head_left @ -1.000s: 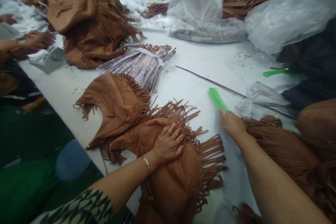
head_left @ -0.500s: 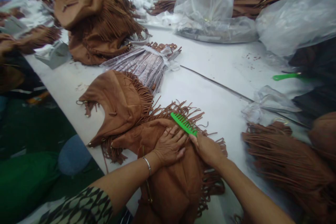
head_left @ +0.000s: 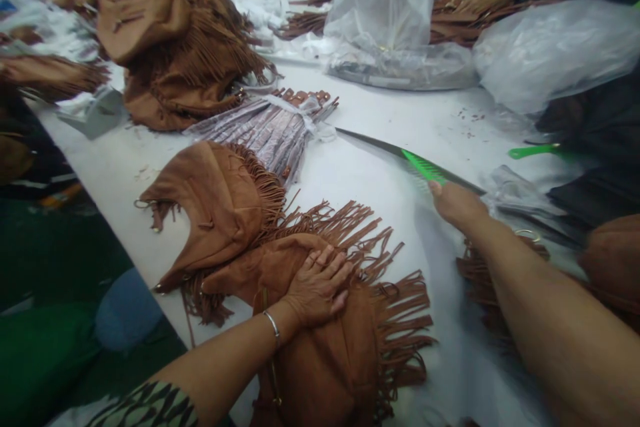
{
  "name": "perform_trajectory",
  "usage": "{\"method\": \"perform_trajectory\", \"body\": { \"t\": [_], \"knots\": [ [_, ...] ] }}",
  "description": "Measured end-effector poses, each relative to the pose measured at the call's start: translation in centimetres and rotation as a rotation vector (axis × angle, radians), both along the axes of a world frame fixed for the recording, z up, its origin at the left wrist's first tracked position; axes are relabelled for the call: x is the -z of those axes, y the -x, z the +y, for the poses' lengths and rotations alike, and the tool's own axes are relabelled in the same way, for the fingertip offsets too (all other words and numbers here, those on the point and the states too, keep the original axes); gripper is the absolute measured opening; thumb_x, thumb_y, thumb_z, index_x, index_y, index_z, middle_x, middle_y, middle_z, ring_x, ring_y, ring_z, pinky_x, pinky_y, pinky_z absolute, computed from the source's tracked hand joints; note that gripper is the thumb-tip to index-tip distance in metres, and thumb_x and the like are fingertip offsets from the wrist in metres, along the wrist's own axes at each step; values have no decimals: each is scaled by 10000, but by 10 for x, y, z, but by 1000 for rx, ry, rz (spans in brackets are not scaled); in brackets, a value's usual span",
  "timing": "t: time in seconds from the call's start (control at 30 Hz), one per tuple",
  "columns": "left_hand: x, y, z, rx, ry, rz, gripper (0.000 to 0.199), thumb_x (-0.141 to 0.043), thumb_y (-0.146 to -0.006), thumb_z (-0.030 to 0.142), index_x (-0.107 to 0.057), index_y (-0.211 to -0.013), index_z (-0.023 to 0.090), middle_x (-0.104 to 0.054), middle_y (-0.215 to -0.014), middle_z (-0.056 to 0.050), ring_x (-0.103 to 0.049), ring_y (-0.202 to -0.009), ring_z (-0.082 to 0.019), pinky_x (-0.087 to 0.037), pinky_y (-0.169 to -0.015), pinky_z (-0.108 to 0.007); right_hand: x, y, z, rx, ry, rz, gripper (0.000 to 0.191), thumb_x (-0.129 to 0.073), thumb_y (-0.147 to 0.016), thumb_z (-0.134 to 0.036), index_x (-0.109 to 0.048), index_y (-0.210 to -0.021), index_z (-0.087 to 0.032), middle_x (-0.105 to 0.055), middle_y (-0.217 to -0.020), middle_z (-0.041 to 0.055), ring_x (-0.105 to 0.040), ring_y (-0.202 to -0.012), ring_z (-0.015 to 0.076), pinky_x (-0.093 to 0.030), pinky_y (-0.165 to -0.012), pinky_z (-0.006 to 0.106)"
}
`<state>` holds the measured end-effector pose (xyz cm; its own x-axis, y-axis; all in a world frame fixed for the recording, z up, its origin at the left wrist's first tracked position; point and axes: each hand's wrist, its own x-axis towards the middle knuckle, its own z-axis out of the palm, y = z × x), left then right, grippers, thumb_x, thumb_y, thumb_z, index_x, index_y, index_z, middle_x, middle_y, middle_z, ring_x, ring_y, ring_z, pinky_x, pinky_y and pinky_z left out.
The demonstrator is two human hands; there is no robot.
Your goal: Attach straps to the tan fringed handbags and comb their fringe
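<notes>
My left hand point(head_left: 317, 285) lies flat on a brown fringed bag point(head_left: 330, 353), its fingers stretched toward the fringe. Held in my right hand point(head_left: 459, 205) is a green comb point(head_left: 420, 165), raised off the bag to the right, teeth toward the lower left. The fringe point(head_left: 400, 320) fans out over the white table along the bag's right and upper edges, its strands mostly separated. A second brown fringed bag point(head_left: 215, 197) lies against the upper left of the first one.
A stack of brown bags point(head_left: 175, 47) stands at the back left. Near it lies a plastic-wrapped bundle of straps point(head_left: 265, 130). Clear plastic bags point(head_left: 555, 53), a green-handled tool point(head_left: 533, 151) and black material point(head_left: 600, 120) are to the right. A co-worker's hand point(head_left: 483, 1) rests across the table.
My right hand has swept the comb off the fringe, out to the right and away from the bag. The strands now lie straighter and more spread. My left hand stays on the bag.
</notes>
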<state>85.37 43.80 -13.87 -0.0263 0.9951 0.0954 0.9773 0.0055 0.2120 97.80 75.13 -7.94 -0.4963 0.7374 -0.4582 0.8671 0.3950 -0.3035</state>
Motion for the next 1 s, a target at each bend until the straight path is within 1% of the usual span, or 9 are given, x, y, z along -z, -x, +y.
{"method": "perform_trajectory", "body": {
  "t": [0.13,0.23,0.3,0.5,0.6,0.7,0.8,0.93,1.0],
  "knots": [
    [-1,1,0,1,-4,-11,497,-426,-891,458,-463,-1346,262,-418,-1431,18,-246,-1375,-266,-214,-1097,-437,-10,4,-79,-153,63,37,542,-145,-972,-450,-610,-942,-174,-662,-934,164,-613,-950,288,-418,-834,376],
    [-1,1,0,-8,5,-27,511,-418,-896,462,-443,-1364,259,-431,-1422,7,-270,-1361,-268,-210,-1100,-444,1,-14,-154,-241,189,32,379,-279,-970,-424,-592,-952,-211,-694,-878,96,-651,-853,244,-432,-717,305],
    [-2,1,0,-2,13,-31,514,-418,-897,462,-439,-1368,259,-434,-1419,-1,-275,-1358,-272,-217,-1098,-448,14,-32,-173,-211,199,-5,368,-279,-974,-399,-581,-985,-188,-696,-871,116,-657,-855,258,-426,-703,310],
    [-2,1,-1,-5,5,-2,499,-424,-897,448,-459,-1351,243,-424,-1427,3,-270,-1364,-275,-244,-1089,-451,37,-44,-87,4,47,-76,541,-156,-970,-441,-598,-961,-128,-655,-925,233,-623,-924,332,-423,-757,389],
    [-3,1,-1,-6,-7,4,489,-426,-896,445,-474,-1339,245,-438,-1418,6,-285,-1357,-274,-254,-1085,-448,26,-28,-40,71,-17,-38,611,-116,-957,-465,-633,-932,-141,-643,-917,233,-611,-952,342,-427,-797,415],
    [-4,1,-1,2,-6,7,493,-434,-891,442,-480,-1338,240,-437,-1418,-4,-295,-1352,-281,-254,-1088,-454,9,-25,-42,115,-48,20,715,25,-941,-452,-621,-986,-148,-632,-943,216,-594,-989,331,-433,-821,425],
    [-5,1,-2,5,21,1,496,-439,-891,429,-478,-1344,229,-428,-1424,-16,-289,-1357,-288,-248,-1094,-463,-3,-44,-107,96,22,53,680,41,-946,-432,-583,-1020,-171,-643,-965,171,-596,-971,283,-448,-817,382],
    [-6,1,-2,11,53,-7,508,-443,-891,433,-470,-1352,222,-415,-1433,-25,-285,-1361,-291,-248,-1096,-468,-3,-78,-217,34,221,-7,368,-274,-958,-388,-592,-943,-204,-681,-820,67,-642,-783,211,-466,-709,284],
    [-6,1,-3,14,58,-5,514,-448,-888,434,-461,-1359,227,-408,-1437,-23,-285,-1361,-290,-244,-1099,-467,7,-88,-236,81,215,-85,349,-341,-947,-401,-582,-1011,-156,-685,-819,111,-651,-763,244,-459,-671,309]
  ]
}}
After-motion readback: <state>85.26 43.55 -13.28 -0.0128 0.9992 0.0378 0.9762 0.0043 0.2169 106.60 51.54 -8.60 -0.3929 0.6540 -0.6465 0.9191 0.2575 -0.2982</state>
